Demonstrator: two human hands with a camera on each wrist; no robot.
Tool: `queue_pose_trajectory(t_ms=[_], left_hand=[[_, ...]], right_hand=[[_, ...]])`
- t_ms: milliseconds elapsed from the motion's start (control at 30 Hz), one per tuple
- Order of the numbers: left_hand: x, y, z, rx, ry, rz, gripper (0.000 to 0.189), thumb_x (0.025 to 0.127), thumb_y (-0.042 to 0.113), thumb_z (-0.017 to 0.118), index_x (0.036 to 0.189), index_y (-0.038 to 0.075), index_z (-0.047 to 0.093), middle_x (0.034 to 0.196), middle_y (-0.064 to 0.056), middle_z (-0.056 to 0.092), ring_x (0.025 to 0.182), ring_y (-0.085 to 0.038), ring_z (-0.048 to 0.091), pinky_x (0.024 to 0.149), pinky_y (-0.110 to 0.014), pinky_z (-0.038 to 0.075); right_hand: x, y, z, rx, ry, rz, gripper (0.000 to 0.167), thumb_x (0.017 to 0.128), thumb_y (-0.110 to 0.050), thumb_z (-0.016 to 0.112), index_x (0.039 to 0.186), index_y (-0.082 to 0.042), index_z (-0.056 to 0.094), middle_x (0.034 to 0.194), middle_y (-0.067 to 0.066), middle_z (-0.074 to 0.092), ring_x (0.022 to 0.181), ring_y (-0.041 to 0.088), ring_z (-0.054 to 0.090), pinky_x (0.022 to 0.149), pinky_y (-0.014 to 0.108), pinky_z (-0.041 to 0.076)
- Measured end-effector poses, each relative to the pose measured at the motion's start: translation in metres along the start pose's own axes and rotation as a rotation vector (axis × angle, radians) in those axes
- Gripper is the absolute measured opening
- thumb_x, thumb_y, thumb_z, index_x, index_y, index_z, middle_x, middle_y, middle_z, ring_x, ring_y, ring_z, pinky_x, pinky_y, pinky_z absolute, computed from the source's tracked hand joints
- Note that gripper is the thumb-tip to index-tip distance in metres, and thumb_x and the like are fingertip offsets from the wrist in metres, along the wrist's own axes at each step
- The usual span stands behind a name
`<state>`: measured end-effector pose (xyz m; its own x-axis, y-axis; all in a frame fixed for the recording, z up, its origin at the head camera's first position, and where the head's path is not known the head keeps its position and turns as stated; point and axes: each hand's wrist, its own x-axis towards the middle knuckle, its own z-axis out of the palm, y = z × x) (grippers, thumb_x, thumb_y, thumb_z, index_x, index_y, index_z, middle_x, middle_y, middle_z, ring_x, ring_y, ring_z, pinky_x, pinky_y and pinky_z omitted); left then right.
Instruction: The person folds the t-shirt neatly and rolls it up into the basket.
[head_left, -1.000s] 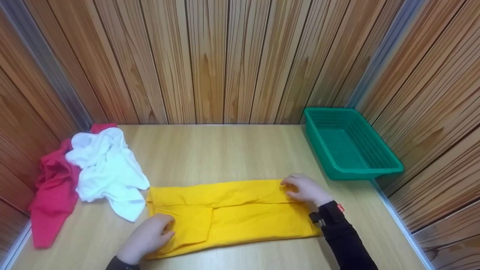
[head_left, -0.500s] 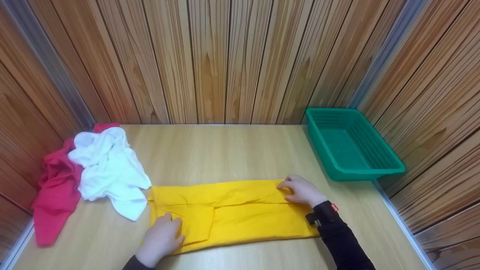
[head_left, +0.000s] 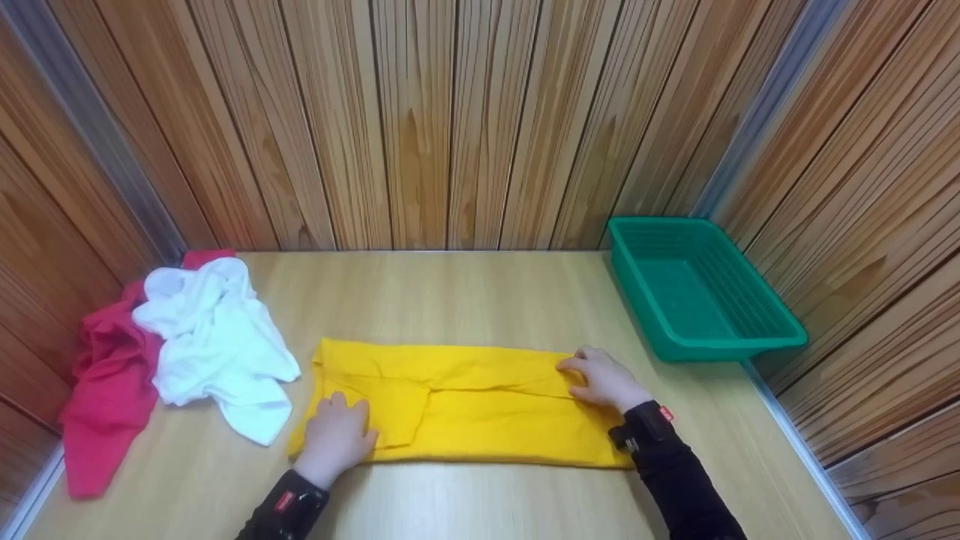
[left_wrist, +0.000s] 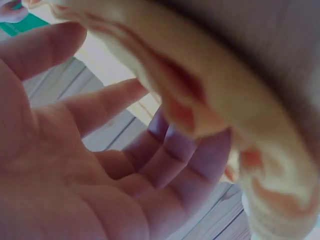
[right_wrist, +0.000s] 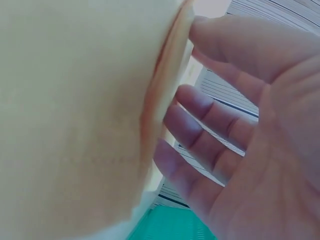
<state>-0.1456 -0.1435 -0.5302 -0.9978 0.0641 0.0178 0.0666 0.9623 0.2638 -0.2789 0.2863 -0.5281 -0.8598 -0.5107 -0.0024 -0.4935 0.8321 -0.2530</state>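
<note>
A yellow garment (head_left: 487, 420), folded into a long strip, lies flat across the table in the head view; a folded flap shows at its left end. My left hand (head_left: 337, 435) rests on that end, and in the left wrist view its loosely bent fingertips (left_wrist: 210, 155) touch the cloth's layered edge. On the strip's right end lies my right hand (head_left: 606, 381). Its thumb and relaxed fingers (right_wrist: 185, 125) meet the yellow fabric edge in the right wrist view, with no firm grip visible. Both wrists wear dark straps.
Crumpled white cloth (head_left: 217, 337) and a red cloth (head_left: 112, 375) lie at the left, partly overlapping. A green plastic basket (head_left: 667, 319) stands at the back right. Wood-patterned walls (head_left: 420, 127) enclose the table's back and sides.
My left hand has moved right and away from me, and the garment's left end has shifted farther back with it. The strip lies straighter. My right hand has barely moved.
</note>
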Motion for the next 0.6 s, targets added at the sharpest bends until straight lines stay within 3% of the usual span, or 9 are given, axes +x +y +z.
queue_pose_trajectory(t_ms=[133, 267, 600], left_hand=[[0.02, 0.002, 0.005, 0.025, 0.003, -0.024, 0.049, 0.087, 0.032, 0.07, 0.12, -0.004, 0.063, 0.108, -0.029, 0.052, 0.096, -0.043, 0.051, 0.072, -0.054, 0.049], [0.04, 0.0, 0.009, 0.031, 0.031, 0.003, 0.054, 0.088, 0.033, 0.069, 0.125, -0.005, 0.061, 0.112, -0.031, 0.051, 0.099, -0.044, 0.05, 0.075, -0.053, 0.049], [0.079, -0.015, 0.008, -0.025, 0.05, 0.004, 0.049, 0.089, 0.028, 0.069, 0.122, -0.007, 0.061, 0.124, -0.034, 0.049, 0.111, -0.048, 0.046, 0.091, -0.057, 0.042]], right_hand=[[0.003, 0.001, 0.0, -0.004, 0.007, 0.046, 0.04, 0.086, -0.02, 0.074, 0.125, -0.011, 0.068, 0.106, 0.009, 0.053, 0.096, 0.03, 0.048, 0.086, 0.046, 0.043], [0.006, 0.003, 0.0, -0.004, 0.017, 0.079, 0.041, 0.088, -0.025, 0.073, 0.126, -0.011, 0.067, 0.112, 0.013, 0.054, 0.101, 0.033, 0.049, 0.089, 0.049, 0.044], [0.018, 0.004, 0.001, 0.009, 0.002, 0.127, 0.043, 0.09, -0.028, 0.071, 0.129, -0.011, 0.065, 0.124, 0.02, 0.052, 0.111, 0.039, 0.048, 0.097, 0.054, 0.042]])
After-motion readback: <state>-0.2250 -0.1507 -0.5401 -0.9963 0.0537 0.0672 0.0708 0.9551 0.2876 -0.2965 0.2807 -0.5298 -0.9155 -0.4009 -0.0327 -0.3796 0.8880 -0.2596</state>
